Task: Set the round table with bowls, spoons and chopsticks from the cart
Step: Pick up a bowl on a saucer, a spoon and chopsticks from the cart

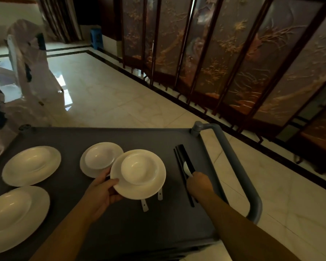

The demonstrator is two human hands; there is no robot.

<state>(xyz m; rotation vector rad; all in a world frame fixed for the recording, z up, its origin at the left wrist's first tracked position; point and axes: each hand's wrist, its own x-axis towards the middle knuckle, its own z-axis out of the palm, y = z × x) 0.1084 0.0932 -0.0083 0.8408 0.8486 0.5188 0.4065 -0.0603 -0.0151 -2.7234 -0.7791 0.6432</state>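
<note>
My left hand [100, 193] pinches the plate [149, 187] rim, bowl [138, 169] loose on top above the cart [102, 134]; tilt and it slides. Right hand [199, 183] grips spoon [187, 169] and chopsticks [183, 157]; these could slip.

Hidden and cut-off parts of a dim serving-cart scene.

The held plate [139, 182] covers the bowls of two white spoons [145, 205]; only their handles poke out below it. The right hand [199, 183] hides the handle of a third spoon [187, 169] and part of the black chopsticks [183, 166], so their count cannot be told. The fingers of the left hand [100, 193] are out of sight beneath the plate. The large plate [15, 217] at lower left is cut by the picture's edge, as is the cart [120, 136] at the near and left sides. A plastic-wrapped chair [26, 59] is too blurred to make out clearly.
</note>
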